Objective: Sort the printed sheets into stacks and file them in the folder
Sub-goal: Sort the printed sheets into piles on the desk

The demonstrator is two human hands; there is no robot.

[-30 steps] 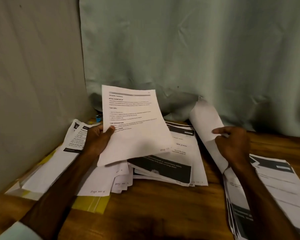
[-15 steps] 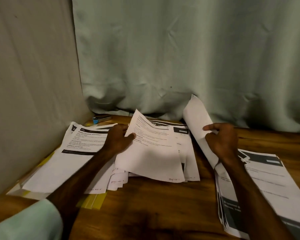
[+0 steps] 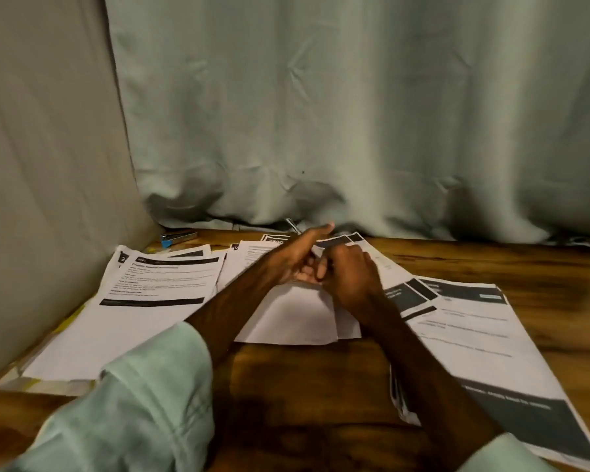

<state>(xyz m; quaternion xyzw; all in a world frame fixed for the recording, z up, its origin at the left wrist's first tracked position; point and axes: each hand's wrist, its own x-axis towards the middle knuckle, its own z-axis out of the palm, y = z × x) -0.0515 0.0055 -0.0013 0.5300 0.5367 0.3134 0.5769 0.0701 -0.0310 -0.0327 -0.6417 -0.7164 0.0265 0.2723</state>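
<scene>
My left hand (image 3: 295,258) lies open over the middle stack of printed sheets (image 3: 293,318), its fingers stretched toward the curtain. My right hand (image 3: 353,279) is right beside it with curled fingers touching the left palm, and seems to grip the edge of a printed sheet (image 3: 372,255) with a dark header that lies down behind it. A left stack (image 3: 157,284) rests on the yellow folder (image 3: 65,327) by the wall. A right stack (image 3: 474,335) with dark banners lies under my right forearm.
The wooden table (image 3: 321,386) shows bare at the front and far right. A blue stapler (image 3: 178,237) sits in the back left corner. A thin metallic object (image 3: 292,225) pokes out at the curtain's (image 3: 355,114) foot. A grey wall (image 3: 48,165) closes the left side.
My left hand laid its text sheet flat on the middle stack, let go and opened. My right hand brought its curled sheet down and left, and now meets the left hand.
</scene>
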